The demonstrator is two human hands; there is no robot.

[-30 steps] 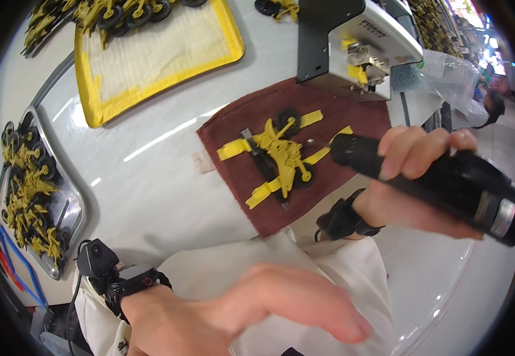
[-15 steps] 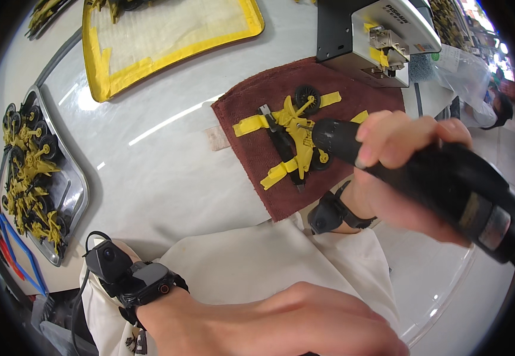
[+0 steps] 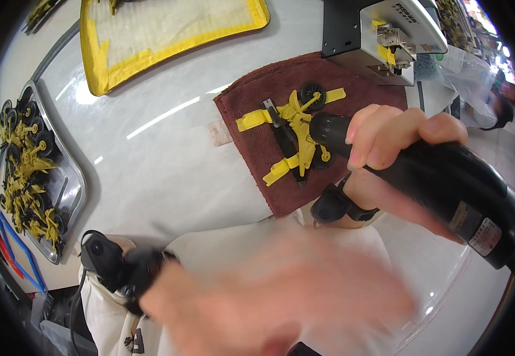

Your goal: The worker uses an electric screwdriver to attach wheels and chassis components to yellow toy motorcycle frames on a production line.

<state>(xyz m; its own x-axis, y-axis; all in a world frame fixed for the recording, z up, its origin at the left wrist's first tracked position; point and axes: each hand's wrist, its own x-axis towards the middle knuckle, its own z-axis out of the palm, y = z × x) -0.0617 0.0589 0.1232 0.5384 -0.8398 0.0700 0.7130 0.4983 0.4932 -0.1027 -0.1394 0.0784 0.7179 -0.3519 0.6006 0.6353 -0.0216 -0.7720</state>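
Note:
A black electric screwdriver (image 3: pixel 447 178) lies in my right hand (image 3: pixel 388 142), whose fingers wrap round its body. Its tip points left at a yellow plastic toy vehicle frame (image 3: pixel 306 132) with black wheels (image 3: pixel 313 96); whether the bit touches it I cannot tell. Beneath the frame runs a black bar (image 3: pixel 284 142), and yellow tape strips (image 3: pixel 281 170) stretch over the bar onto a brown cloth (image 3: pixel 251 145). My left hand (image 3: pixel 305 285) is over my lap, low in the picture, away from the cloth. Motion smears its fingers, so its grip does not show.
A metal tray (image 3: pixel 78 196) with several yellow and black assemblies stands at left. Behind lies a white tray edged with yellow tape (image 3: pixel 168 70). A black and silver machine (image 3: pixel 352 41) stands at the cloth's far right corner. Blue and red strips (image 3: pixel 23 255) lie at lower left.
My left hand has lifted slightly from the lower edge and is now blurred by motion. My right hand and the screwdriver have barely moved; the whole view has shifted a little.

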